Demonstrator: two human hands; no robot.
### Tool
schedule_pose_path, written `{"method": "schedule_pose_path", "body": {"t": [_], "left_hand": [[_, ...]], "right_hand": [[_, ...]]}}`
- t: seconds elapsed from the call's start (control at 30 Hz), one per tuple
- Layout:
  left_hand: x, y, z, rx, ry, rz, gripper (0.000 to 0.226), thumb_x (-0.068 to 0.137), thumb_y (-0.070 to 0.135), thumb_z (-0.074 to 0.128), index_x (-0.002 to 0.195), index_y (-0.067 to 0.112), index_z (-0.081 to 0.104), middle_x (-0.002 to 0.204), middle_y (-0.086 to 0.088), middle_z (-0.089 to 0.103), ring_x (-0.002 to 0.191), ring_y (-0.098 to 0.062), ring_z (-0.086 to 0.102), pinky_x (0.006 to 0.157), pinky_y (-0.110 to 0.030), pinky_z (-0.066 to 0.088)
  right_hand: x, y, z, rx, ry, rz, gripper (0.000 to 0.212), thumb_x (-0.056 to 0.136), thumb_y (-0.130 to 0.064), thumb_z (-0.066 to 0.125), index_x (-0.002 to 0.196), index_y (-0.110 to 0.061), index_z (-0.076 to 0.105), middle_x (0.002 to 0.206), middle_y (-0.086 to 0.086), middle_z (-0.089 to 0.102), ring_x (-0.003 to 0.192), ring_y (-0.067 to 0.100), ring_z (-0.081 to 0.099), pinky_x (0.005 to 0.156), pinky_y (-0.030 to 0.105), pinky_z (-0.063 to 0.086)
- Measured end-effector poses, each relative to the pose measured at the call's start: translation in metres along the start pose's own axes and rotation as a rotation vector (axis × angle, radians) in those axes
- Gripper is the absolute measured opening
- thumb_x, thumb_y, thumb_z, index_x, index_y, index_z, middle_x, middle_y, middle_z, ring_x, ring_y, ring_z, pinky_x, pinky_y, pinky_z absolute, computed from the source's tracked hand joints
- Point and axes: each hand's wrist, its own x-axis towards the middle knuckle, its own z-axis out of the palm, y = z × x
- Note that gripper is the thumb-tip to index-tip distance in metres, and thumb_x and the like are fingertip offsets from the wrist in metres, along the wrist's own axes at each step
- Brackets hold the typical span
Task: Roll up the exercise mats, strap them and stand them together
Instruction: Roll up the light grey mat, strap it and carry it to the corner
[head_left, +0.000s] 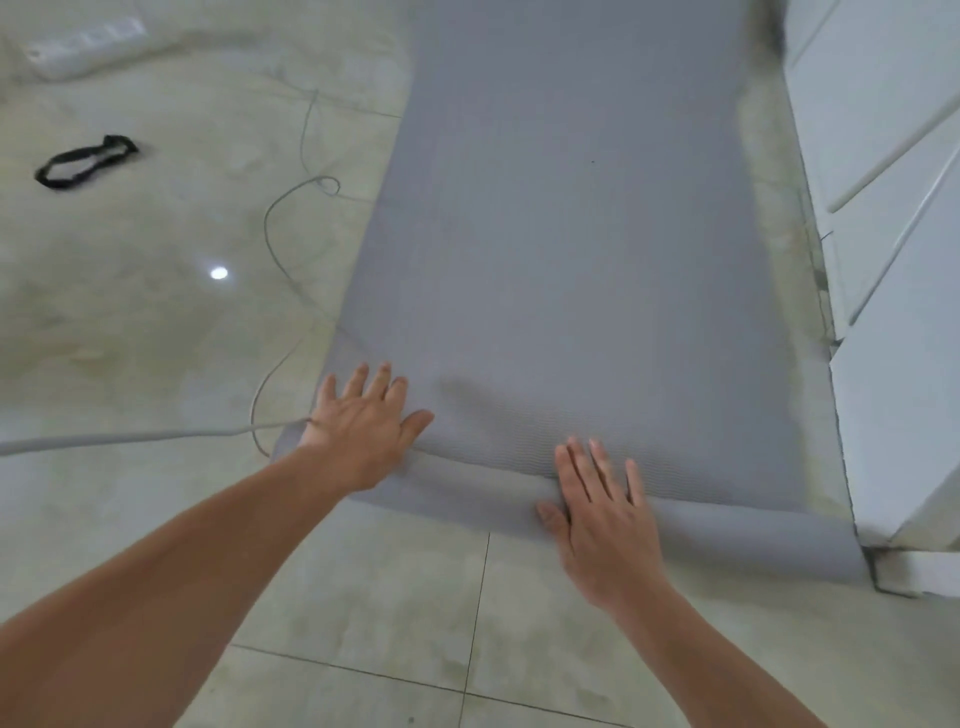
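Observation:
A grey exercise mat (571, 234) lies flat on the tiled floor, running away from me. Its near end is turned over into a low first fold or roll (467, 483). My left hand (363, 421) presses flat on the left part of that fold, fingers spread and straight. My right hand (602, 509) lies flat on the fold further right, fingers straight, thumb at the near edge. A black strap (83, 162) lies looped on the floor at the far left, well away from both hands.
White cabinet fronts (893, 208) stand close along the mat's right edge. A grey cable (291, 218) snakes over the floor beside the mat's left edge and runs under its near left corner. A white power strip (83, 44) lies far left.

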Motion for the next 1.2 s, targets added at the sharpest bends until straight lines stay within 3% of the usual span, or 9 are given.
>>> {"method": "schedule_pose_path", "body": {"t": [0.2, 0.37, 0.6, 0.77, 0.83, 0.9, 0.97, 1.07, 1.2], "left_hand": [[-0.021, 0.064, 0.009, -0.042, -0.042, 0.325, 0.069, 0.102, 0.058, 0.012, 0.159, 0.020, 0.005, 0.167, -0.001, -0.006, 0.154, -0.021, -0.002, 0.123, -0.049, 0.002], [-0.027, 0.068, 0.017, 0.005, -0.079, 0.338, 0.069, 0.102, 0.058, 0.013, 0.159, 0.019, 0.006, 0.167, -0.004, -0.005, 0.154, -0.024, -0.001, 0.123, -0.050, 0.001], [-0.052, 0.059, 0.016, 0.050, -0.092, 0.358, 0.075, 0.103, 0.041, 0.040, 0.158, 0.015, -0.003, 0.166, -0.010, -0.011, 0.153, -0.032, -0.010, 0.121, -0.055, -0.001], [-0.064, 0.061, 0.016, 0.014, -0.119, 0.334, 0.074, 0.102, 0.038, 0.043, 0.158, 0.014, 0.000, 0.166, -0.010, -0.010, 0.153, -0.032, -0.010, 0.121, -0.055, -0.002], [-0.062, 0.058, 0.016, 0.010, -0.102, 0.347, 0.073, 0.102, 0.036, 0.043, 0.158, 0.015, 0.002, 0.166, -0.008, -0.009, 0.153, -0.030, -0.008, 0.122, -0.053, -0.001], [-0.059, 0.053, 0.017, 0.007, -0.087, 0.367, 0.072, 0.102, 0.035, 0.043, 0.159, 0.016, 0.003, 0.167, -0.007, -0.008, 0.153, -0.028, -0.007, 0.122, -0.051, 0.001], [-0.056, 0.052, 0.020, 0.015, -0.071, 0.374, 0.072, 0.102, 0.038, 0.042, 0.158, 0.017, 0.002, 0.167, -0.006, -0.009, 0.153, -0.027, -0.008, 0.122, -0.051, 0.001], [-0.051, 0.053, 0.025, 0.030, -0.046, 0.361, 0.072, 0.103, 0.046, 0.035, 0.159, 0.019, -0.003, 0.166, -0.004, -0.012, 0.153, -0.025, -0.011, 0.122, -0.049, -0.003], [-0.039, 0.056, 0.023, 0.049, 0.007, 0.329, 0.070, 0.104, 0.051, 0.024, 0.158, 0.019, -0.008, 0.166, -0.004, -0.016, 0.152, -0.024, -0.017, 0.122, -0.049, -0.007]], "right_hand": [[0.017, 0.004, -0.010, -0.003, -0.032, 0.038, 0.074, 0.102, -0.059, 0.011, 0.146, -0.012, 0.046, 0.150, 0.007, 0.046, 0.141, 0.028, 0.040, 0.114, 0.049, 0.018], [0.012, 0.000, -0.014, -0.023, -0.059, 0.022, 0.071, 0.101, -0.059, 0.015, 0.143, -0.013, 0.050, 0.148, 0.009, 0.048, 0.138, 0.030, 0.044, 0.111, 0.050, 0.020], [0.013, -0.003, -0.018, -0.017, -0.075, 0.075, 0.076, 0.101, -0.059, 0.010, 0.133, -0.013, 0.062, 0.136, 0.015, 0.060, 0.126, 0.035, 0.056, 0.105, 0.050, 0.025], [0.008, -0.008, -0.023, -0.020, -0.108, 0.095, 0.087, 0.098, -0.064, 0.005, 0.125, -0.012, 0.068, 0.127, 0.023, 0.063, 0.116, 0.043, 0.061, 0.098, 0.061, 0.034], [0.009, -0.014, -0.033, -0.003, -0.148, 0.153, 0.092, 0.093, -0.069, -0.004, 0.134, -0.018, 0.062, 0.136, 0.020, 0.057, 0.125, 0.041, 0.056, 0.099, 0.064, 0.037], [0.010, -0.018, -0.037, -0.101, -0.162, 0.216, 0.096, 0.081, -0.073, -0.022, 0.154, -0.035, 0.028, 0.159, 0.010, 0.029, 0.147, 0.032, 0.028, 0.112, 0.060, 0.022], [0.010, -0.019, -0.039, -0.072, -0.191, 0.257, 0.083, 0.083, -0.074, -0.015, 0.156, -0.039, 0.003, 0.166, 0.003, 0.006, 0.152, 0.026, 0.005, 0.118, 0.054, 0.010], [0.016, -0.016, -0.040, -0.043, -0.168, 0.245, 0.071, 0.094, -0.068, 0.008, 0.157, -0.037, 0.004, 0.166, 0.005, 0.002, 0.152, 0.026, 0.002, 0.119, 0.053, 0.008], [0.033, -0.008, -0.035, -0.006, -0.139, 0.221, 0.072, 0.095, -0.068, 0.014, 0.157, -0.033, 0.008, 0.166, 0.007, 0.003, 0.152, 0.026, 0.002, 0.120, 0.051, 0.005]]}}
